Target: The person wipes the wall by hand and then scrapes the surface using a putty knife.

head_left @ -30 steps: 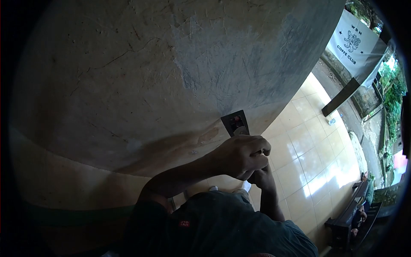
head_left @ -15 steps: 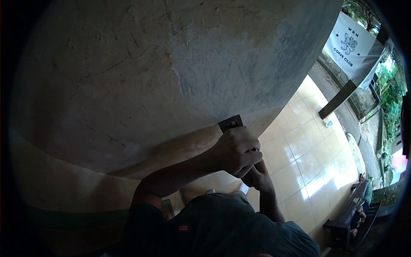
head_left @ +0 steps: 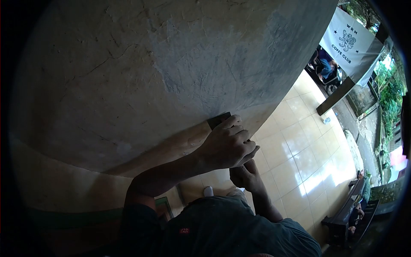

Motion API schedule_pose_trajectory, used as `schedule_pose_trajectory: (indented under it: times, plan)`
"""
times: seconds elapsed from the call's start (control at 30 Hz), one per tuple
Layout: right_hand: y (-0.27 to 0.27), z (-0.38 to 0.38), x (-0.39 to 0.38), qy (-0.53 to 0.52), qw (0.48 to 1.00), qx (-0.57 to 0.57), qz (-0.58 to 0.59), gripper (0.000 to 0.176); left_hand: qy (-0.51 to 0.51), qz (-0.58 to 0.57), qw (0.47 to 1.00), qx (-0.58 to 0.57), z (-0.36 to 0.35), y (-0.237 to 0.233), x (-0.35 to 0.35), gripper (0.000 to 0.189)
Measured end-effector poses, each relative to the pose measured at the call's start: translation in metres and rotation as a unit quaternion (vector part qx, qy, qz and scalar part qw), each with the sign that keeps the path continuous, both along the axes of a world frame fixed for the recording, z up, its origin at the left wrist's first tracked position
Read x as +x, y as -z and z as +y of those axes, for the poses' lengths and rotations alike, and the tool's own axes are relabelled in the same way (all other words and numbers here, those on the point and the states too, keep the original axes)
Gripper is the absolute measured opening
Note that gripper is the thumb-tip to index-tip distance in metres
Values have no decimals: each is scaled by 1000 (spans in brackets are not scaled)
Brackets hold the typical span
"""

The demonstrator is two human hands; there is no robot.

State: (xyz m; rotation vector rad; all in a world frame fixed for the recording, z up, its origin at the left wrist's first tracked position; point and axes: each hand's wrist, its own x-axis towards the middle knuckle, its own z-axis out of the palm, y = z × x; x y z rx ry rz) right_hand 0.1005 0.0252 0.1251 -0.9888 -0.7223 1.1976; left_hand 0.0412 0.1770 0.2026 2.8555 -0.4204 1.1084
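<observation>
My left hand [head_left: 231, 143] is closed around a scraper, its handle hidden by the fingers. The scraper's dark, flat blade [head_left: 219, 120] lies against the lower part of a pale plaster wall [head_left: 124, 81]. Just below and to the right, my right hand [head_left: 247, 175] is curled close beside the left. What it holds, if anything, is hidden from me. Above the blade, a greyish, smeared patch [head_left: 201, 64] spreads over the wall, with cracks and rough spots to its left.
Cream floor tiles [head_left: 295, 145] run along the right. Beyond them are a dark post [head_left: 336, 97], a white banner [head_left: 349, 40] and a motorbike [head_left: 327, 75] with a person by it. Someone rests on a dark bench [head_left: 342, 218] at lower right. My shoe [head_left: 208, 191] shows below.
My hands and the scraper have moved slightly left, and the blade now sits closer along the wall. A motorbike with a person has come into view beside the banner.
</observation>
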Motion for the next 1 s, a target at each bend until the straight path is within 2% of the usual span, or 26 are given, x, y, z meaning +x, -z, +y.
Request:
schedule_pose_trajectory:
  times: [0.1, 0.3, 0.4, 0.53, 0.63, 0.7, 0.83, 0.9, 1.0]
  plan:
    - [4, -1, 0, 5, 1000, -7, 11, 32, -9, 54, 998, 9, -1, -6, -4, 29]
    - [-15, -10, 4, -16, 1000, -11, 2, 33, -38, 22, 999, -6, -6, -5, 1, 38]
    - [-18, -15, 1, -9, 999, 40, -16, 36, -57, 21, 998, -23, -5, -8, -5, 40]
    - [-21, -20, 4, 67, 995, 21, -65, 38, -45, 8, 999, -29, -13, -11, 4, 41]
    - [-16, -12, 3, 98, 991, -1, -91, 34, -63, -7, 998, -23, -10, 1, 5, 39]
    - [-19, -10, 8, 105, 990, -17, -88, 33, -71, -6, 997, -33, -11, -1, 7, 32]
    - [-12, -15, 15, 83, 992, 6, -94, 31, -80, 3, 995, -61, -17, -2, 7, 30]
    - [-3, -18, 17, 81, 993, 49, -64, 31, -47, -27, 997, -45, -19, -2, 9, 29]
    - [-3, -15, 22, 91, 992, 48, -76, 30, -35, -56, 998, -24, -17, -3, 15, 22]
